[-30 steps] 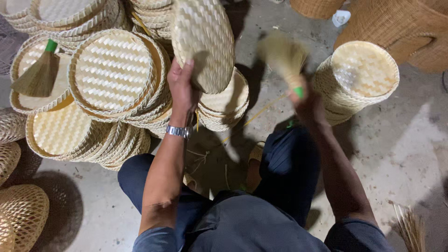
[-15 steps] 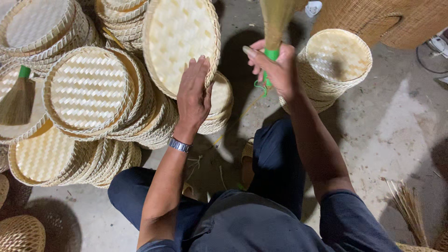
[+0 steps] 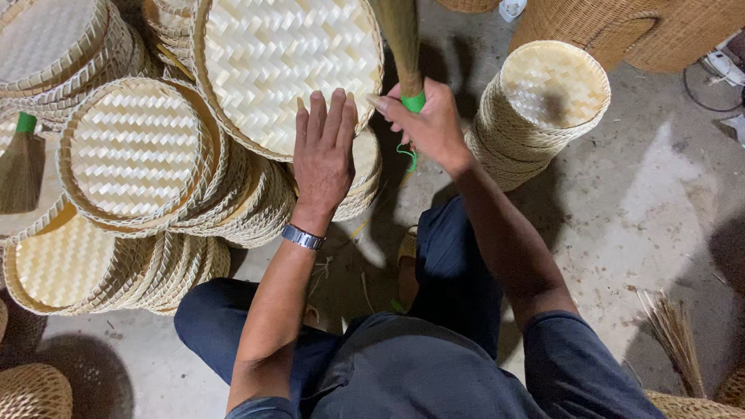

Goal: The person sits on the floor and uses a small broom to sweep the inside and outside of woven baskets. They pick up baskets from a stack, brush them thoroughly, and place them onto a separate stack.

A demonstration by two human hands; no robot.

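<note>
Bamboo everywhere: you're sitting on a grey concrete floor (image 3: 667, 217) with woven stuff all around you.
Tray stacks on your left: piles of round woven trays (image 3: 132, 151) leaning on each other, some flat, some tipped on edge.
Big wicker basket: top right corner (image 3: 621, 27), darker weave, well apart from your hands.
Stack on your right: a neat pile of smaller round trays (image 3: 543, 109), just beside your right forearm.
Tray you're working on: pale round woven tray (image 3: 287, 66), tilted up toward you, sitting on top of the left piles.
Left hand: your left hand (image 3: 324, 155) is spread flat, fingers together-ish and pointing up, pressed on the lower rim of that tray. Not gripping, just bracing it.
Right hand: your right hand (image 3: 423, 124) is closed around the green-wrapped handle of a small straw brush (image 3: 402, 39), bristles pointing up at the tray's right edge.
Spare brush: another one with a green band (image 3: 22, 163) lies on the trays at far left.
Watch: silver wristwatch (image 3: 303, 237) on your left wrist.
Loose straw: a bundle of straw (image 3: 675, 330) on the floor at lower right.
</note>
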